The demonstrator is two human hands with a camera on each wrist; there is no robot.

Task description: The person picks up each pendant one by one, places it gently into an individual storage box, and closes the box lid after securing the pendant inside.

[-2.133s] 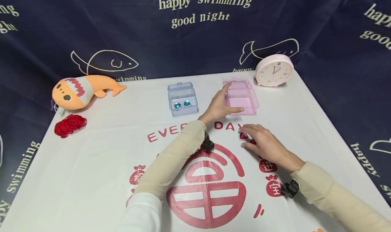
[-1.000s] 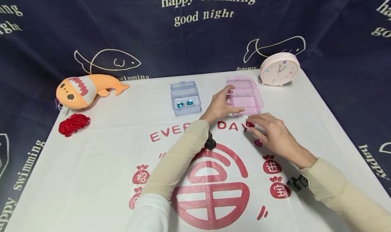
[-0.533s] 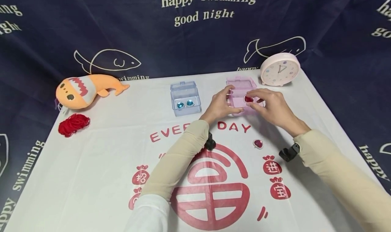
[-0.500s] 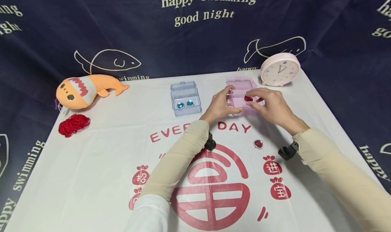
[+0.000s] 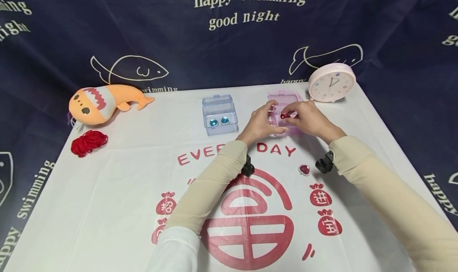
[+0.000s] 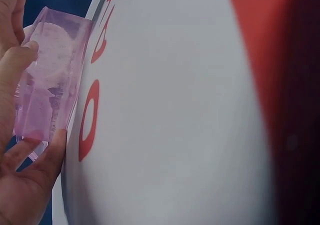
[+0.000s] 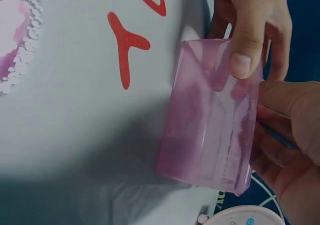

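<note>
In the head view my left hand (image 5: 258, 123) steadies the see-through pink box (image 5: 284, 100), thumb along its near side and fingers at its left. The box stands with its lid raised. Over its mouth my right hand (image 5: 313, 118) pinches a red gem with a beaded silver rim (image 5: 284, 115). A second red gem (image 5: 304, 170) lies on the tablecloth below the box. From the right wrist, the pink wall (image 7: 195, 130) shows the left thumb (image 7: 242, 62) pressed on it; the right fingertips are hidden behind the box.
Left of the pink box stands an open blue box (image 5: 222, 130) holding two blue gems (image 5: 224, 121). A pale pink clock (image 5: 332, 83) is close behind on the right. An orange plush toy (image 5: 107, 105) and a bundle of red yarn (image 5: 88, 143) lie at the far left.
My right hand has picked up one of two red gems from the cloth and carried it up and left into the pink box's opening. My left hand has stayed at the box.
</note>
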